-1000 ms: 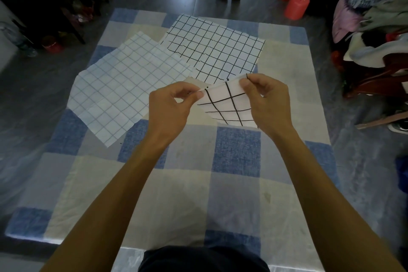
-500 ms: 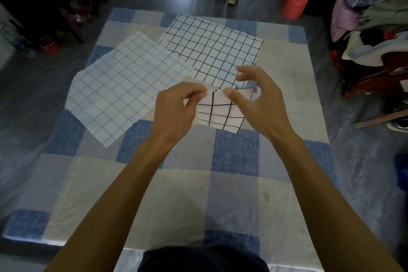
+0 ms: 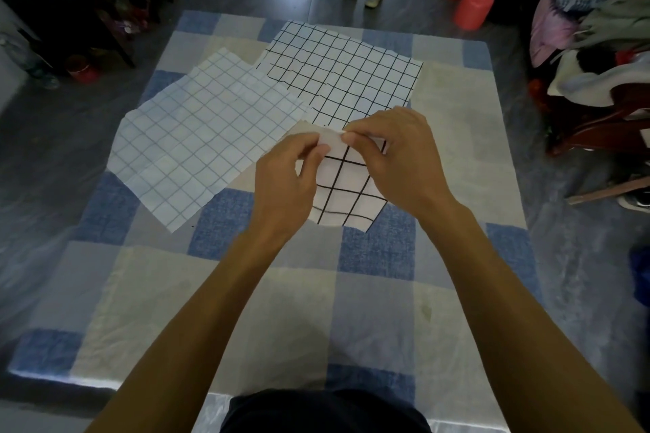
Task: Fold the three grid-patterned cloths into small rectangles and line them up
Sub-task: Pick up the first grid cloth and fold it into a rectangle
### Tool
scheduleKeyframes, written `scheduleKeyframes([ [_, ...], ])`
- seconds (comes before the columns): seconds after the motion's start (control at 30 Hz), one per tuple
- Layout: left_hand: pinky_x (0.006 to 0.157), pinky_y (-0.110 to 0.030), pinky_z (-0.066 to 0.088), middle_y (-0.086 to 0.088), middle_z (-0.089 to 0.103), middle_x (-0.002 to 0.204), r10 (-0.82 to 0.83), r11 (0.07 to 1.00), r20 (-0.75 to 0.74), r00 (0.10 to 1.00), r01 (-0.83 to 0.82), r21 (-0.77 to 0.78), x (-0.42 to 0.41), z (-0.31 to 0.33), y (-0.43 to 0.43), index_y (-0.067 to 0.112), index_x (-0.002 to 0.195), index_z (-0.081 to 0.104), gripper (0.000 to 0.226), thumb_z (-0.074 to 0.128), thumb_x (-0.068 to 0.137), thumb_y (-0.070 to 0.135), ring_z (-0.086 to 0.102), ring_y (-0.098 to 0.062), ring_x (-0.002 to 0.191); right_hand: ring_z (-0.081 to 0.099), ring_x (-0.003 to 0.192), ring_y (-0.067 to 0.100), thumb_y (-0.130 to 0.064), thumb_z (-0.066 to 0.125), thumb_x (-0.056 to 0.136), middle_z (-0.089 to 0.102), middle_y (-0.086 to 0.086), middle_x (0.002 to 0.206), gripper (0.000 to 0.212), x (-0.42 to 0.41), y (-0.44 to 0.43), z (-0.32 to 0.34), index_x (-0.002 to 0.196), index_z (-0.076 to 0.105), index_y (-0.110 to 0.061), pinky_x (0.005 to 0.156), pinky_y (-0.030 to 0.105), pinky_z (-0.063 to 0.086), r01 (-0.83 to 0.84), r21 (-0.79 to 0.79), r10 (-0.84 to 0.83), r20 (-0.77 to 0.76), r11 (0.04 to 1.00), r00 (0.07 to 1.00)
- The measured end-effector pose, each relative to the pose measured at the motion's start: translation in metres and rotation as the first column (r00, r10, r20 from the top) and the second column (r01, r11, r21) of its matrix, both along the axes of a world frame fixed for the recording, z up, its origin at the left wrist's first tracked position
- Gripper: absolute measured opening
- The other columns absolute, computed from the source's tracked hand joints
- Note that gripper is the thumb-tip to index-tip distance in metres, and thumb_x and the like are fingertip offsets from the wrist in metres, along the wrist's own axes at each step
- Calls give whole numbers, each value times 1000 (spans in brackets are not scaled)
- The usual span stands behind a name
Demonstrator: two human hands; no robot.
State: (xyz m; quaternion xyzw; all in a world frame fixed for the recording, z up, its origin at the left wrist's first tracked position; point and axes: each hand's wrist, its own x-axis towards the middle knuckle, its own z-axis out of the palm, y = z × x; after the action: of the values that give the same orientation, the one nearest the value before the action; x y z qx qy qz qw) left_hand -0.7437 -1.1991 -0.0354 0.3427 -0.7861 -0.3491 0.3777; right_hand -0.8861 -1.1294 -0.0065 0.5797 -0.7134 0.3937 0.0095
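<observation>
At frame centre, the left hand (image 3: 285, 183) and right hand (image 3: 404, 165) are both pinching, with curled fingers (image 3: 351, 139), the top edge of a small white black-gridded cloth (image 3: 346, 197) extending below them.

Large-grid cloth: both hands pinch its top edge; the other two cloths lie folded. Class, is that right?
No. The head view shows the blue-grid cloth and black-grid cloth spread open, not folded. Left hand and right hand do pinch the large-grid cloth.
</observation>
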Motion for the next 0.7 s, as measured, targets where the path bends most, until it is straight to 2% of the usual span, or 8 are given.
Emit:
scheduleKeyframes([
  [0.1,76,-5,40,6,62,92,43,999,28,999,-43,-5,3,-11,3,9,99,65,13,56,93,16,53,-1,85,60,80,11,-32,60,90,72,-7,83,17,-3,1,0,92,74,-22,94,41,40,34,10,-34,-18,999,999],
  [0.23,77,-2,38,10,57,93,46,998,75,996,-43,-44,1,-16,6,7,101,64,13,55,94,14,49,2,87,61,82,12,-37,58,91,71,-9,85,19,-2,1,-1,95,72,-24,93,42,41,40,49,-39,-11,998,999],
  [0.33,77,-3,37,6,59,92,30,996,107,994,-21,-85,1,-16,5,6,101,64,13,54,94,11,48,1,86,57,87,6,-46,62,86,68,-12,90,27,0,0,2,106,68,-28,97,32,35,-1,92,-2,29,996,1000],
  [0.4,77,-1,35,2,61,92,23,991,115,993,-8,-131,2,-17,6,4,101,64,13,54,93,9,46,2,86,59,84,5,-44,63,86,70,-13,87,23,2,-5,2,100,70,-28,94,30,35,-42,93,41,8,995,999],
  [0.47,78,-1,35,5,58,92,36,989,96,995,-22,-145,3,-18,7,4,101,64,14,54,93,10,45,2,86,59,78,5,-40,62,88,71,-13,85,19,5,-9,2,91,73,-25,91,30,36,-52,79,54,-22,996,998],
  [0.6,77,-4,38,9,56,94,67,995,39,997,-64,-79,4,-19,12,7,106,62,17,51,96,14,48,-1,86,46,72,-2,-34,63,89,70,-13,83,15,7,-11,1,88,73,-23,88,23,29,-46,17,46,-15,999,999],
  [0.7,76,-2,35,4,56,91,84,994,54,995,-79,-78,7,-31,16,4,104,62,19,49,97,15,46,-1,83,50,71,2,-34,62,89,70,-12,80,15,10,-13,3,86,72,-23,95,27,31,-45,9,46,-85,999,995],
])
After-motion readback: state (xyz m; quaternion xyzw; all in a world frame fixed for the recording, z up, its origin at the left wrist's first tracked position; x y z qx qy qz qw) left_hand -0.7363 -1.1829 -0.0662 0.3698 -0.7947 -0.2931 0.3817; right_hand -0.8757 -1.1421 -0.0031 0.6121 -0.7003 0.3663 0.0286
